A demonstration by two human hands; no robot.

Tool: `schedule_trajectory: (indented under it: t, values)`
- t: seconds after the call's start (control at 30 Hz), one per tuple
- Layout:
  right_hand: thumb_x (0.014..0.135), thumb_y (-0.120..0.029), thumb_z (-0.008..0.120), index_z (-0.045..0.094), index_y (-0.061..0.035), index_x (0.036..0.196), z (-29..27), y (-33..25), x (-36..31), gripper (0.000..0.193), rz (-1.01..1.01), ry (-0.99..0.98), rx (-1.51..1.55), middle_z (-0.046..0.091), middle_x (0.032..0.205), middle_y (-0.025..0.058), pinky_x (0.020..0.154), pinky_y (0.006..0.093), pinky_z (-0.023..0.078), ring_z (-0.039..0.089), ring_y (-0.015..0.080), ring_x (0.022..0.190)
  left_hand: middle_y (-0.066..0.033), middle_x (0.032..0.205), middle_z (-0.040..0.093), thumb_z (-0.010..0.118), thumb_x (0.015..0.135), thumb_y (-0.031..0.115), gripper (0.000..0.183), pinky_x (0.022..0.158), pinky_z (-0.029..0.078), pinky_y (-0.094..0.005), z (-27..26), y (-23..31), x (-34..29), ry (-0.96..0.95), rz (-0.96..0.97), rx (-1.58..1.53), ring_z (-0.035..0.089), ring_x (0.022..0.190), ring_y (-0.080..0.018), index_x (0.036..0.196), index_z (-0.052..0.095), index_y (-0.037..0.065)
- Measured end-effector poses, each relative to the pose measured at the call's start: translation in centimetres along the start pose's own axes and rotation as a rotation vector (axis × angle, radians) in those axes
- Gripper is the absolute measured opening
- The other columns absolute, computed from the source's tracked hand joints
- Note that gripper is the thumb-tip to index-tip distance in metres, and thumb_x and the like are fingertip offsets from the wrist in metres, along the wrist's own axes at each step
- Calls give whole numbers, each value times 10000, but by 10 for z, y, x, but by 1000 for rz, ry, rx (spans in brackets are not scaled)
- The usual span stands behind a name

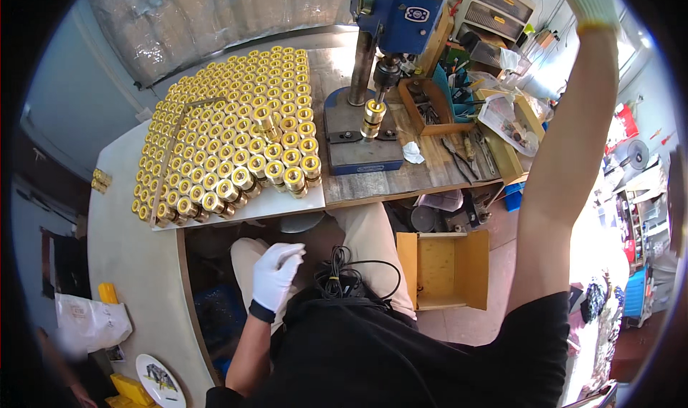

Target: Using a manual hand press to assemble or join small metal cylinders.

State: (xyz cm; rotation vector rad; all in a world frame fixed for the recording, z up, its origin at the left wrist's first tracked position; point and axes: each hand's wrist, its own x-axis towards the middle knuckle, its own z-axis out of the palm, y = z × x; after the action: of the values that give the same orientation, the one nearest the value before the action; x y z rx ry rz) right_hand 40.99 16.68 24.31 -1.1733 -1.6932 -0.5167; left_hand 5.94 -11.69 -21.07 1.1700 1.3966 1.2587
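Note:
My left hand (276,277), in a white glove, hovers over my lap with its fingers curled together; I see nothing in it. High at the upper right is my right hand (588,3), gloved too, its arm stretched up; its fingers are cut off by the picture's edge. A blue drill press (408,17) stands at the table's middle. Below its chuck (387,71), a brass fitting (372,119) stands upright on the press base (365,155). To the left, many brass fittings (236,139) stand in tight rows, with another fitting (266,123) raised above them.
A wooden strip (172,146) lies along the rows. Right of the press are a wooden tray (432,128), pliers (459,157), a white rag (413,152) and a clear plastic tub (507,125). An open wooden drawer (450,270) sits below the table. A cable bundle (335,275) lies by my lap.

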Motion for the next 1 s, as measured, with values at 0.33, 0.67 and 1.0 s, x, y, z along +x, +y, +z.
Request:
schedule_trajectory:
  t: [0.33,0.67,1.0]
  values:
    - [1043,-333,630,680,-78,1361,5,-20,-249,410,175,-490,-94,734,998,241,827,479,550,722,438,948,-120,1187,721,748,952,276,322,962,512,-455,94,111,78,-398,873,393,665,1121,-339,1215,741,91]
    - [1016,-320,679,650,-63,1403,40,20,-249,465,256,-637,-69,739,1132,173,916,403,555,718,328,970,-59,926,713,770,774,603,506,1110,412,-467,253,241,157,-250,1429,457,661,1014,-279,892,783,111]
    - [1018,-353,687,659,-104,1411,94,9,-277,466,305,-509,-250,743,1157,223,929,435,553,728,372,1047,-132,1244,699,826,733,512,590,1207,372,-526,235,177,153,-284,1392,348,579,1290,-367,1108,753,63]
